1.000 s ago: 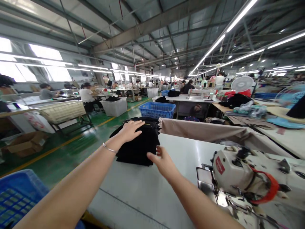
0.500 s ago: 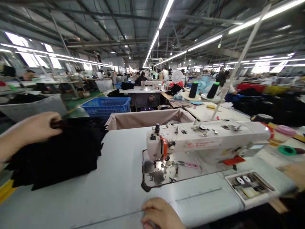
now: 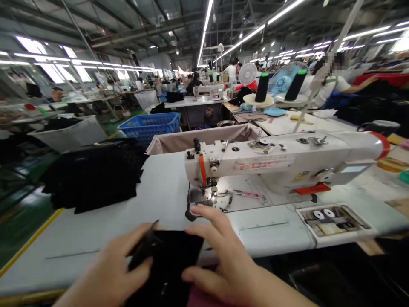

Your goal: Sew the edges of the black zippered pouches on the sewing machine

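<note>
Fingers [image 3: 204,215] of the right hand [image 3: 223,260] are spread flat on the black fabric piece [image 3: 169,260], while the left hand [image 3: 108,273] pinches its left edge between thumb and fingers. The piece sits at the near edge of the worktop [image 3: 159,192], about 6 o'clock from the sewing machine [image 3: 271,164]. It looks thin, floppy and light, so I'd grip it at the edges or corners. The black stack [image 3: 92,177] lies around 10 o'clock.
</note>
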`<state>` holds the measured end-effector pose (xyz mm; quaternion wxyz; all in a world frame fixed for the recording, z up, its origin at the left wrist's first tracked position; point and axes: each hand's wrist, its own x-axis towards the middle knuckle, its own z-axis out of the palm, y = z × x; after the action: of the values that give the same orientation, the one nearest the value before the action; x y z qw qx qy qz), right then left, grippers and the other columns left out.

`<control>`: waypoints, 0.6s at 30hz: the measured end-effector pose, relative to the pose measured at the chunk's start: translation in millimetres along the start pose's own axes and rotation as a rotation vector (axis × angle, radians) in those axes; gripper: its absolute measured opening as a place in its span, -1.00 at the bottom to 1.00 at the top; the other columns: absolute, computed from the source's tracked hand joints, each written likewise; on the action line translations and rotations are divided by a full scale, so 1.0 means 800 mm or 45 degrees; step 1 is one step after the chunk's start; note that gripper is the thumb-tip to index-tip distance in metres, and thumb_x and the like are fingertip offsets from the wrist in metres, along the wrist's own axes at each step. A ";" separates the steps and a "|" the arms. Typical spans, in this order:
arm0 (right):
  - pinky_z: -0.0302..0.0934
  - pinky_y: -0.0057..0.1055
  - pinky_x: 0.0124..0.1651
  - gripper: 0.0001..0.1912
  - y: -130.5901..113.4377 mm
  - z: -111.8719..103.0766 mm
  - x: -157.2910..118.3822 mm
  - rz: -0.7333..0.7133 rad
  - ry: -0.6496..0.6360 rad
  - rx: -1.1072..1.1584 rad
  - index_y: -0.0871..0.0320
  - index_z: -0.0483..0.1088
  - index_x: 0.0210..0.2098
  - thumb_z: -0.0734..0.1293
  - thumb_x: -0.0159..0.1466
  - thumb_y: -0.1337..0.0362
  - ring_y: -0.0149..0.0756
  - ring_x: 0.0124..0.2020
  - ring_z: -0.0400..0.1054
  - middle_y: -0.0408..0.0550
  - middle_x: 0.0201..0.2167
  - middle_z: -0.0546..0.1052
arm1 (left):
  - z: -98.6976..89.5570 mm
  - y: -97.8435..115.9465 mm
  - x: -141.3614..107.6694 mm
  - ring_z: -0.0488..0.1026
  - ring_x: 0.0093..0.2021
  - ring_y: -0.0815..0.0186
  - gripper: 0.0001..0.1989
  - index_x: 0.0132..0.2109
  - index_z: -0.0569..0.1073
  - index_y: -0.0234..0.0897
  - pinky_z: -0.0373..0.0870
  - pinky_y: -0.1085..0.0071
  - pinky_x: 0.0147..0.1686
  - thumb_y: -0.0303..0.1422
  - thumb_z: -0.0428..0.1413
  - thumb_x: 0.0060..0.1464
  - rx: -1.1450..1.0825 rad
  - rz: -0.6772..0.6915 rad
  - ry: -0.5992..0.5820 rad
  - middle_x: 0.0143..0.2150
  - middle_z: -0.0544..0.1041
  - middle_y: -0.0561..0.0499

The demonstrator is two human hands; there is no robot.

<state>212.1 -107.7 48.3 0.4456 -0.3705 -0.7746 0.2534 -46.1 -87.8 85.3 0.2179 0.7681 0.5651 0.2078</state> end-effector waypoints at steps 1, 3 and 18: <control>0.15 -0.16 0.20 -0.62 -0.001 -0.005 0.000 0.058 -0.050 0.003 0.07 0.39 -0.03 0.44 0.18 0.16 -0.11 0.18 0.22 0.04 0.14 0.36 | 0.016 0.007 -0.002 0.50 -0.03 0.15 -0.63 0.06 0.44 -0.20 0.45 0.28 0.01 -0.35 0.17 0.08 -0.148 -0.029 -0.077 -0.05 0.55 -0.04; 0.26 -0.32 0.03 -0.90 0.003 -0.009 -0.002 0.194 -0.132 0.056 0.08 0.44 -0.22 0.38 0.26 0.25 -0.27 -0.05 0.37 -0.08 -0.11 0.50 | 0.044 0.020 0.002 0.50 -0.02 0.14 -0.55 0.12 0.40 -0.18 0.43 0.37 -0.02 -0.38 0.17 0.05 -0.518 -0.089 -0.187 -0.05 0.56 -0.05; 0.26 -0.37 -0.06 -0.96 0.015 -0.033 0.038 0.280 0.072 0.044 0.04 0.53 -0.35 0.42 0.21 0.32 -0.30 -0.19 0.44 -0.17 -0.26 0.58 | 0.059 0.040 0.045 0.50 -0.12 0.28 -0.72 -0.11 0.59 -0.23 0.41 0.47 -0.07 -0.35 0.34 -0.02 -1.249 -0.231 0.109 -0.15 0.60 -0.02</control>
<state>229.2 -75.0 67.4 0.4429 -0.4526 -0.7120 0.3035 15.3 -66.6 67.0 0.5472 0.5135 0.4739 0.4607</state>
